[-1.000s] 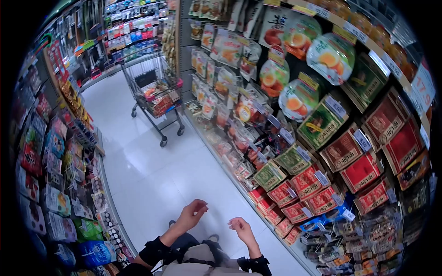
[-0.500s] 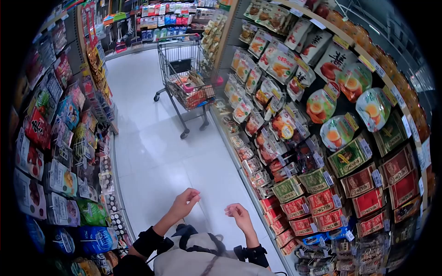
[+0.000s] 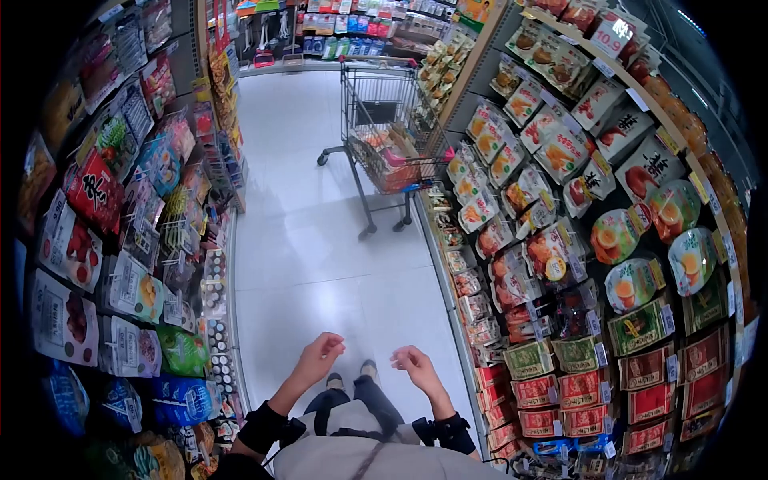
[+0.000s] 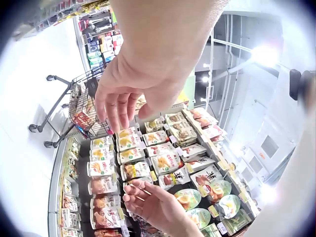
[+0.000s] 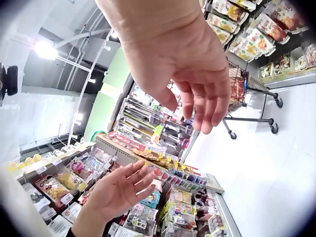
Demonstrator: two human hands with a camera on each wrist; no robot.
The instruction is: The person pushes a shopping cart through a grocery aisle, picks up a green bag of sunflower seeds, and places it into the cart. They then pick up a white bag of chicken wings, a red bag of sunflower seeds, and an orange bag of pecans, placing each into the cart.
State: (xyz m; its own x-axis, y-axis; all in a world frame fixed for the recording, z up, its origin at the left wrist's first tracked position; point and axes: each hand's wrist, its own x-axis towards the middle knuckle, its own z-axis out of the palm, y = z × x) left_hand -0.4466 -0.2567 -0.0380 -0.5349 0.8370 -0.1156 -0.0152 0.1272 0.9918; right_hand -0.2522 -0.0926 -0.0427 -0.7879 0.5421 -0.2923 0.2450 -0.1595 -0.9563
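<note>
Both hands hang in the air over the aisle floor, in front of the person's body, and hold nothing. The left hand [image 3: 318,358] has its fingers loosely bent, also in the left wrist view, where the left hand [image 4: 136,94] hangs with its fingers downward. Across a small gap, the right hand [image 3: 416,368] is relaxed too, its fingers pointing toward the left one. In the right wrist view the right hand [image 5: 185,79] shows bent, relaxed fingers. A shopping cart [image 3: 376,120] with several packages in its basket stands ahead, beyond reach of both hands.
Hanging food packs fill the right shelf [image 3: 552,240], with red snack packs [image 3: 534,392] low down. The left shelf [image 3: 120,288] bears more bagged food, including a blue bag [image 3: 186,400]. Pale floor tiles [image 3: 288,288] run between them. Another display [image 3: 360,32] closes the far end.
The head view has turned, so the cart and right shelf sit farther right and the left shelf shows more. Both hands stay empty and relaxed in front of the body.
</note>
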